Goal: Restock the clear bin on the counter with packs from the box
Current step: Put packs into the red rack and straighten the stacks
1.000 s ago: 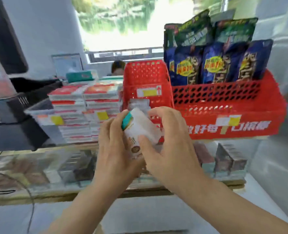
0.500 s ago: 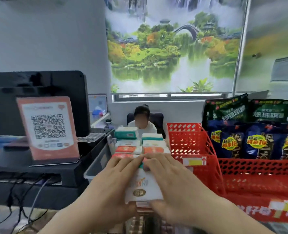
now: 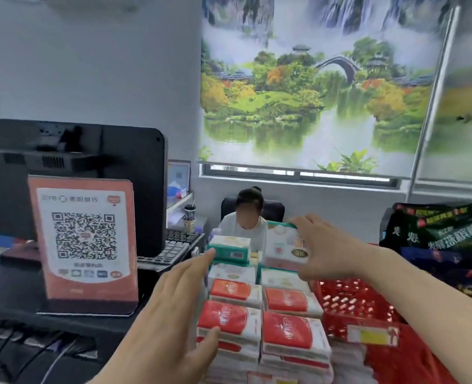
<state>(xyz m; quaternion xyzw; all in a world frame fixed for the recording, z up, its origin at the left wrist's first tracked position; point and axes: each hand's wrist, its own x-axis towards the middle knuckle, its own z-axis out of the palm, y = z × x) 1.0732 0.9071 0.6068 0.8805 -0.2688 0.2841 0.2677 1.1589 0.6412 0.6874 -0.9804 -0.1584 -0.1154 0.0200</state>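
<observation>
Packs (image 3: 287, 328) stood in two tight columns low in the middle of my feed, red-topped ones nearest the camera and white ones behind them. At the far left a black monitor (image 3: 135, 189) showed its back. An orange QR sign (image 3: 83, 236) stood upright in front of it on a black shelf (image 3: 13, 297). A keyboard (image 3: 176, 248) lay just behind the sign's right edge.

The left hand (image 3: 173, 309) hovered beside the left column, its fingers (image 3: 198, 261) straight and spread wide, holding nothing. Its longest fingertip came close to a green pack (image 3: 229, 246) lying on top of that column at the far end. The thumb sat at the edge of a red pack, though I could not tell whether it touched.

Behind the stack a person (image 3: 250, 196) sat in a dark chair. The right hand (image 3: 331, 245) gripped a white pack (image 3: 281, 245) with a green top edge, fingers curled over its top and thumb under its lower right corner. It held the pack upright over the far end of the right column, just beside the green pack. I could not tell whether it rested on the packs beneath.

Right of the stack stood a red basket (image 3: 359, 309), with dark snack bags (image 3: 437, 239) beyond it. A landscape blind (image 3: 298, 92) covered the window above.
</observation>
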